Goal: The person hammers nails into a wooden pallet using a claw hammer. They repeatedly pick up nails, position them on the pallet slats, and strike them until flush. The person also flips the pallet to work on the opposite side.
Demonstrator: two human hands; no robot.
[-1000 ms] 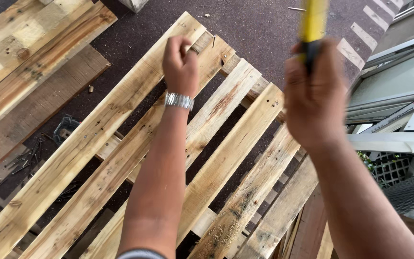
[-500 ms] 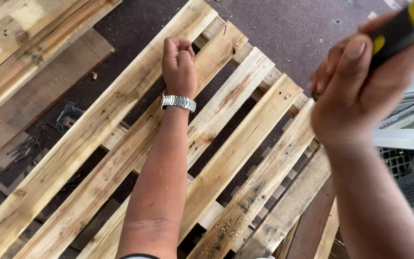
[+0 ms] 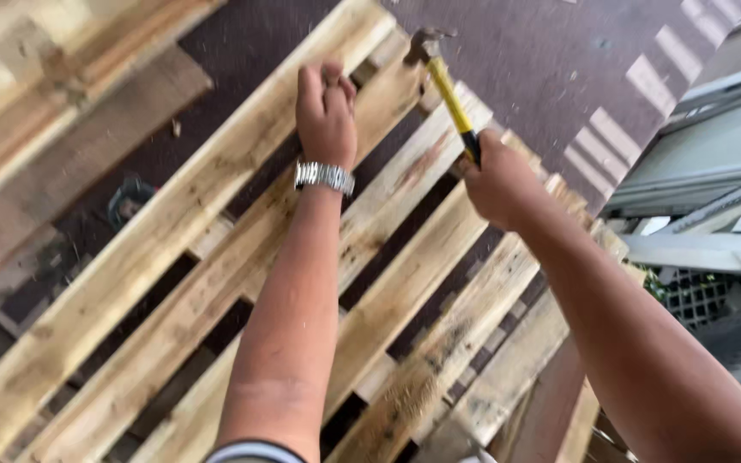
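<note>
A wooden pallet [image 3: 173, 257] of pale slats lies tilted across the view. My left hand [image 3: 326, 111], with a metal watch on the wrist, grips the edge of one slat near the pallet's far end. My right hand [image 3: 495, 182] is closed around the yellow and black handle of a hammer [image 3: 443, 81]. The hammer's metal head is down at the far end of the pallet, just right of my left hand. Fine wood dust flies around my arms.
More weathered planks [image 3: 53, 94] are stacked at the upper left. Dark paving [image 3: 542, 51] lies beyond the pallet. White metal frames [image 3: 713, 206] and a lattice panel [image 3: 696, 296] stand at the right. A small dark object [image 3: 129, 201] lies under the slats at left.
My right hand has swung the hammer down from a raised position at the upper right onto the pallet's far end. The left hand has kept its grip on the slat.
</note>
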